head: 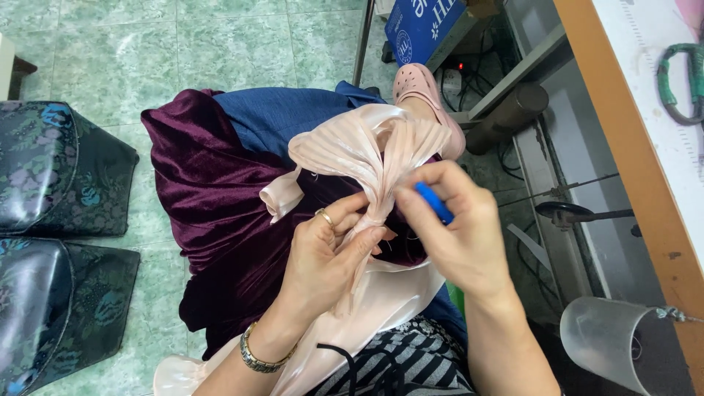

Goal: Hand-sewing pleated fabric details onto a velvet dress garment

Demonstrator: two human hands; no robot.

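My left hand [326,257] pinches a gathered, pleated strip of pale pink satin fabric [367,150] at its bunched middle; a ring is on one finger and a metal bracelet on the wrist. My right hand [455,235] holds a small blue tool [434,202] against the same gathered spot, and its fingers also touch the pink fabric. The fabric fans out above both hands and trails down over my lap. Under it lies dark maroon velvet cloth [213,198] and blue cloth [279,114].
Green marbled floor tiles [147,44] lie to the left, with two dark floral cushions [51,176] on them. A sewing table edge [631,147] runs along the right, scissors with green handles [682,81] on top, a clear plastic cup [605,341] below. A pink clog [422,88] rests near the table frame.
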